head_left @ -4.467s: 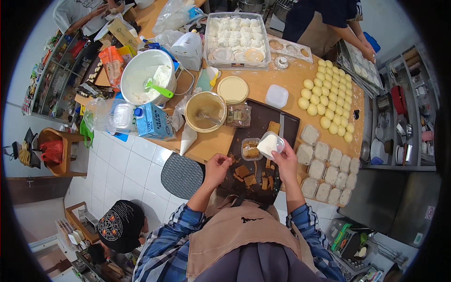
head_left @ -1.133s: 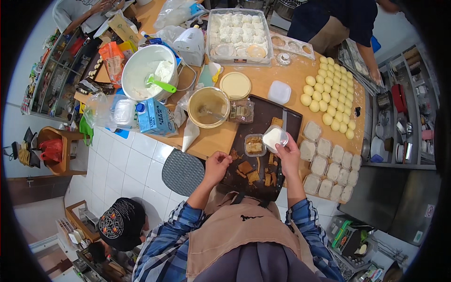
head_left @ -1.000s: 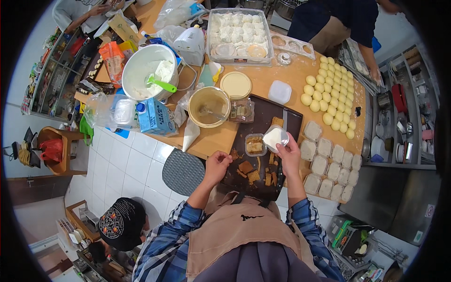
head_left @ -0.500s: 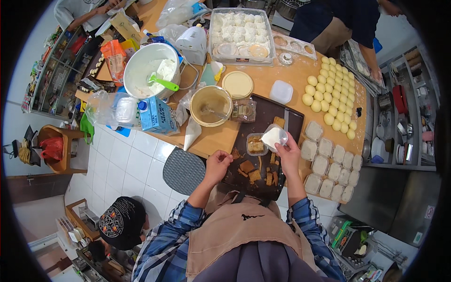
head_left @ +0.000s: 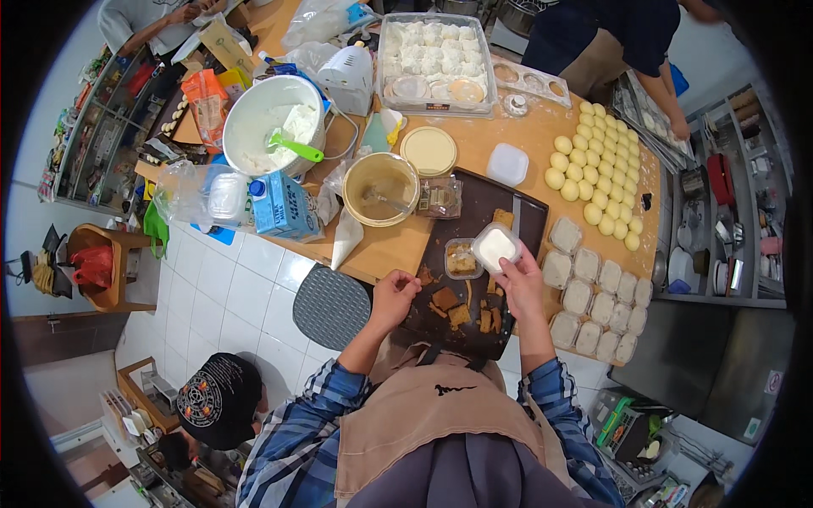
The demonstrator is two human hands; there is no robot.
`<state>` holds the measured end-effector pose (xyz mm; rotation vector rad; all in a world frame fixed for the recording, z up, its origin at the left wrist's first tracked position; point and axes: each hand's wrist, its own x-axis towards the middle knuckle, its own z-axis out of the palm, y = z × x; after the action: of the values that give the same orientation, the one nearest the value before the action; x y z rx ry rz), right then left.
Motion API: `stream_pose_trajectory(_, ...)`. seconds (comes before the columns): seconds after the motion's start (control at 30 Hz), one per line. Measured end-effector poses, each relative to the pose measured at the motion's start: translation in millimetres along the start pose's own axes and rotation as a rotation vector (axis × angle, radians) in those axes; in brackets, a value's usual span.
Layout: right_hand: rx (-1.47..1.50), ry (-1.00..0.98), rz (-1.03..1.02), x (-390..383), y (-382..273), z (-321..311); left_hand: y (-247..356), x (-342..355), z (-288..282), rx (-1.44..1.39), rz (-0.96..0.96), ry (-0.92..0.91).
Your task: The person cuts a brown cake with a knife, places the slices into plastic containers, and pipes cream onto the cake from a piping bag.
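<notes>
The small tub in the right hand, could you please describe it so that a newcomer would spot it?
Find the dark tray at the near edge of the wood-coloured table. Over it, the right hand holds a small clear tub. Smooth white contents set it apart from the neighbouring tub of brown pieces.

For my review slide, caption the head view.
Right hand holds a white-filled plastic tub over a tray of cake pieces.

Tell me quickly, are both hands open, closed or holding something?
Left hand: closed, fingers curled together, nothing visible in it.
Right hand: closed, holding the small, rounded-square, clear plastic cup with white contents.
</notes>
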<state>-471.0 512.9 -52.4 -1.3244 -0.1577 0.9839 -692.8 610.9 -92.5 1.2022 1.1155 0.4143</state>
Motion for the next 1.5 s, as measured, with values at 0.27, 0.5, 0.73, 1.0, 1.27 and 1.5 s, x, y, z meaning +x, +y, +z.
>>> stream_pose_trajectory(0.27, 0.109, -0.26, 0.137, -13, 15, 43, 8, -9, -10, -0.111, -0.081, 0.021)
stream_pose_trajectory(0.5, 0.049, -0.342, 0.26, -13, 51, 78, 7, -11, -24, -0.415, -0.097, 0.065)
stream_pose_trajectory(0.73, 0.078, -0.399, 0.305, -13, 66, 98, -2, -7, -38, -0.53, -0.129, 0.066)
stream_pose_trajectory(1.0, -0.122, -0.29, 0.322, -13, 69, 109, -12, 15, -45, -0.623, -0.104, 0.167)
stream_pose_trajectory(1.27, -0.067, -0.233, 0.366, -40, 45, 62, -19, 35, -45, -0.45, -0.106, 0.242)
stream_pose_trajectory(1.5, 0.041, -0.165, 0.322, -67, 19, 24, -23, 38, -46, -0.393, -0.086, 0.205)
